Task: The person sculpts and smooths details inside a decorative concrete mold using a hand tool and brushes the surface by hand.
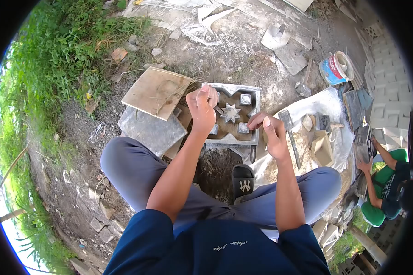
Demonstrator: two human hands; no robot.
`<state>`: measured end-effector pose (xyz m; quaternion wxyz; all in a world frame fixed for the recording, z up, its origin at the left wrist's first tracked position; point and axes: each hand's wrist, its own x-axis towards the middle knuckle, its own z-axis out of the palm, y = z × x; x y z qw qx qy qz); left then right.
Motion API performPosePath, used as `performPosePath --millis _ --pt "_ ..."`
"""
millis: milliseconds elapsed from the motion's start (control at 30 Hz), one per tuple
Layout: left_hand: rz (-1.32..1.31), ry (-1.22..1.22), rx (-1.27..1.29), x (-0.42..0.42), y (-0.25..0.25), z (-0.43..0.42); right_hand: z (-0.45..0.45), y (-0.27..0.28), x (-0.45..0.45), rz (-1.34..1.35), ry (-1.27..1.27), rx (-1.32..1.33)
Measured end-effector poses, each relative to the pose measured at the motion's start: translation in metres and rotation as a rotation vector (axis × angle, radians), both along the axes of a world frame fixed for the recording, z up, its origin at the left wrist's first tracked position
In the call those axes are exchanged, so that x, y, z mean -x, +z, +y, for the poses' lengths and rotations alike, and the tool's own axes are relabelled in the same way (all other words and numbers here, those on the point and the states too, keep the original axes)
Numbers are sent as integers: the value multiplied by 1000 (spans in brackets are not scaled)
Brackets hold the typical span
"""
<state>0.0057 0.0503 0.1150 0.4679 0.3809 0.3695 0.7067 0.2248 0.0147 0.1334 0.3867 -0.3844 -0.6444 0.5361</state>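
Note:
A square metal mould (257, 100) with a star-shaped piece (230, 112) in its middle and small blocks near its corners lies on the ground before my knees. My left hand (202, 107) is over the mould's left side, fingers curled together; whatever they may hold is hidden. Over the right side, near the lower right block (243, 128), is my right hand (270, 133), its fingers bent and the thumb apart from them, with nothing visible between. Whether either hand touches the mould is unclear.
Tiles (156, 92) are stacked at the left. At the right, a hammer (289, 133) and a wooden-looking form (322, 149) lie on a white sheet (323, 101) with sand. A bucket (336, 68) stands behind. Another person (390, 183) works at the far right.

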Motion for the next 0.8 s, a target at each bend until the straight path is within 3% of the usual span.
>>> performPosePath --millis 167,300,367,433,500,700,800 --pt "-104 62 -5 11 -37 7 4 6 4 56 8 -32" --pt "-86 58 -101 7 -32 0 -4 5 3 97 -27 -62" --pt "-349 220 62 15 -40 10 -1 5 7 101 -4 -58" --pt "-350 275 49 11 -27 6 1 4 10 95 5 -48" --pt "-69 130 -104 1 -23 -2 -1 4 9 77 8 -48" --pt "-242 169 70 -3 -21 10 1 3 4 -7 15 -13" --pt "-60 119 3 -8 -20 10 -2 1 2 32 -3 -9"
